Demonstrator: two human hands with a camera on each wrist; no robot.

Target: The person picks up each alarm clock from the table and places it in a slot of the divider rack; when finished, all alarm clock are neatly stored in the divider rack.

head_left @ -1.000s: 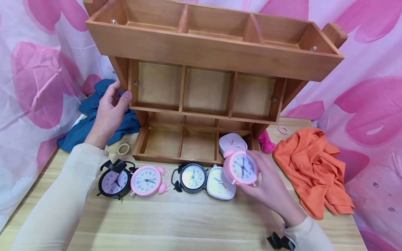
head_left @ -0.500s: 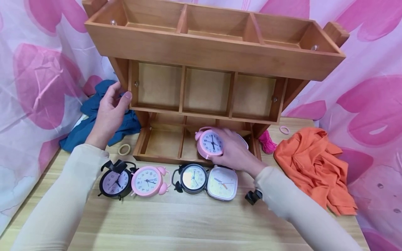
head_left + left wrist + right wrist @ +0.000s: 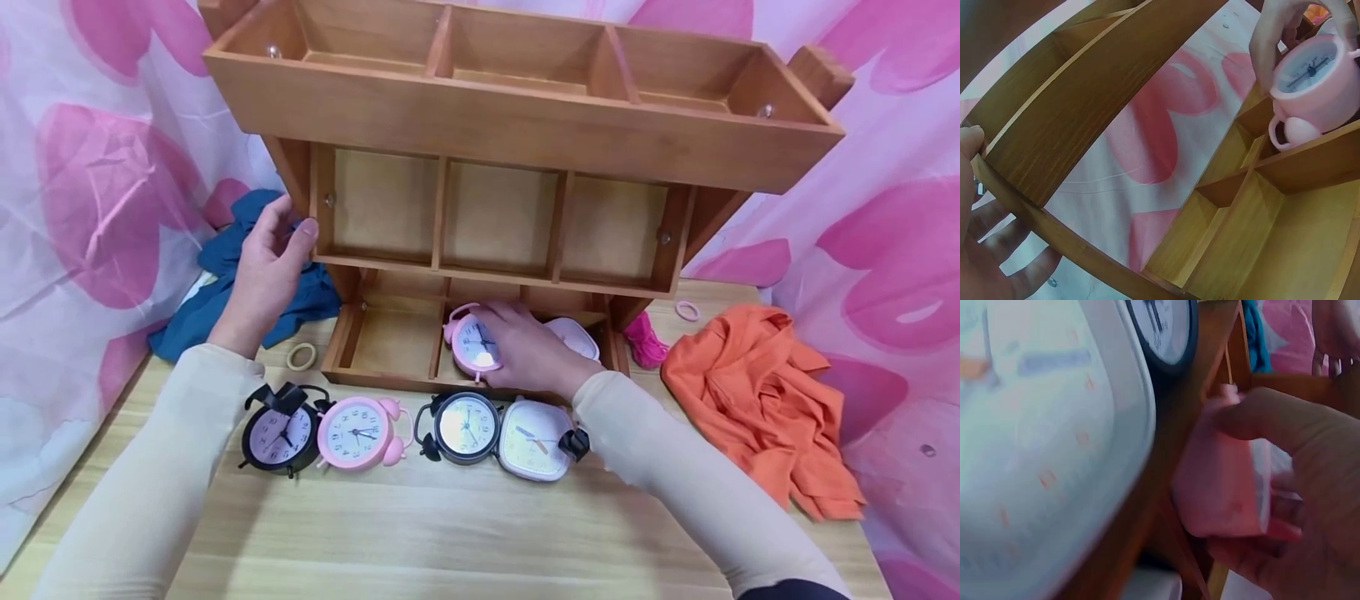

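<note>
My right hand holds a pink twin-bell alarm clock in the middle compartment of the lowest tier of a wooden three-tier shelf. The clock leans there with its bells to the left; thumb and fingers wrap its body in the right wrist view. My left hand grips the shelf's left side post, thumb in front and fingers behind. A white square clock lies in the right compartment, partly hidden by my right hand.
Before the shelf lie a black clock, a pink clock, another black clock and a white clock. Blue cloth and a wooden ring are left; orange cloth, pink cord and a pink ring right.
My right hand has carried the pink clock from in front of the right compartment leftward and down into the middle compartment. My left hand stays on the shelf's side.
</note>
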